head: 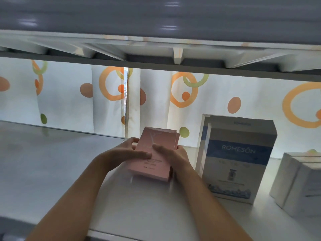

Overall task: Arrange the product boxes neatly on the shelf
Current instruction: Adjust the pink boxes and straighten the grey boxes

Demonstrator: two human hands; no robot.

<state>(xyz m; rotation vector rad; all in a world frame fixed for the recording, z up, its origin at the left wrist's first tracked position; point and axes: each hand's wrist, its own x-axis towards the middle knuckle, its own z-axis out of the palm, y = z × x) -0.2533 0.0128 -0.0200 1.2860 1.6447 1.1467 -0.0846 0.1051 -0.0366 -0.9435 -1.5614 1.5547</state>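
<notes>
White curtain fabric printed with orange rings and green dots hangs behind the pale grey shelf (52, 162), under another shelf board. I see my left hand (128, 152) and right hand (175, 155) both gripping a small stack of flat pink cardboard boxes (152, 153), thumbs on top, fingers curled round its sides. The stack's long axis points away from me, just left of the tall white-and-blue carton (238, 162).

Light comes through the patterned curtain (225, 94) behind the shelf (60, 162), leaving its surface dim and grey. Motion blur smears the shelf above the curtain, with streaked glare. Wide-angle distortion bends shelf edges near the corners.
</notes>
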